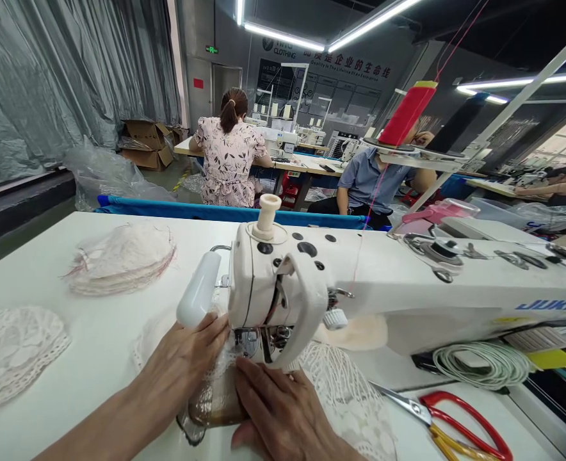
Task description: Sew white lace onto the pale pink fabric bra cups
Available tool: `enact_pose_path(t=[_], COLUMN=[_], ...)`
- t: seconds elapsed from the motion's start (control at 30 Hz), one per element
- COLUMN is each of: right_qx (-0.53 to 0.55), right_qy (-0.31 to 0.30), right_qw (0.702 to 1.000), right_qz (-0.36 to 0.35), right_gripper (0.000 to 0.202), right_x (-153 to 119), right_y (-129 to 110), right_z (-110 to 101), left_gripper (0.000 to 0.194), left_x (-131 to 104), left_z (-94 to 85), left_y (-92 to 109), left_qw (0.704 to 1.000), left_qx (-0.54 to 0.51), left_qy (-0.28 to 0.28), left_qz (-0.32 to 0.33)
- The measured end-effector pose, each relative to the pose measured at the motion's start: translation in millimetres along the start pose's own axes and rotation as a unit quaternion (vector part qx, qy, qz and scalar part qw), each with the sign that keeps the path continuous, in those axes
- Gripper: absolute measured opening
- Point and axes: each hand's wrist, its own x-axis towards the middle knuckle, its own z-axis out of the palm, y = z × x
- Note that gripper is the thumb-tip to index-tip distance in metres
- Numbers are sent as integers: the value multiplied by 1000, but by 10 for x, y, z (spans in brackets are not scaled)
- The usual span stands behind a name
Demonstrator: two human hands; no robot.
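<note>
Near the front edge of the tabletop (105, 339), the right hand (283, 403) lay palm down with its fingers bent close to the presser foot; whether they pinched any cloth could not be told. The left hand (194, 349) pressed from the other side, fingers together, tips partly lost behind the machine head, so their grip could not be told either. Between the hands, a sheer lace piece (216, 374) ran toward the needle area of the sewing machine (383, 269). The step in hand seemed to be guiding it through for stitching; the next move would call for smooth, even feeding with fingertips clear of the needle.

Openwork lace (355, 397) spread beside the right hand, with red-handled scissors (424, 411) toward the tabletop's near right corner. The machine head and a white cylinder (199, 288) crowded the working spot. A lace pile (18, 352) sat by the left edge, a cream stack (122, 259) nearer the far left corner. Past the far edge hung blue cloth (244, 212); beyond it sat co-workers (230, 153).
</note>
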Motion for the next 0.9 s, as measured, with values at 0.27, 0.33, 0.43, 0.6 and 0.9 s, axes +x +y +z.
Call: enact_pose_path(t=[0.27,0.33,0.43,0.6,0.9], right_qx=[-17,-19,-22,-9,-2], right_qy=[-3,-5,-1,13,30], right_qw=[1000,1000,1000,1000,1000], right_qz=[-7,-11,-12,-15,-11], right_gripper=[59,58,55,52,55], right_x=[20,22,15,3,0], right_y=[5,4,4,-5,-5], right_z=[-6,-4,5,-4,-5], left_gripper=[30,28,16,23,30], left_x=[141,142,89,-28,-95], left_z=[145,161,102,-42,64], left_y=[-56,-58,-28,146,272], left_qw=[999,999,999,997,987], left_qx=[27,31,35,16,46], left_qy=[15,23,29,72,140], left_qz=[-8,-11,-12,32,70])
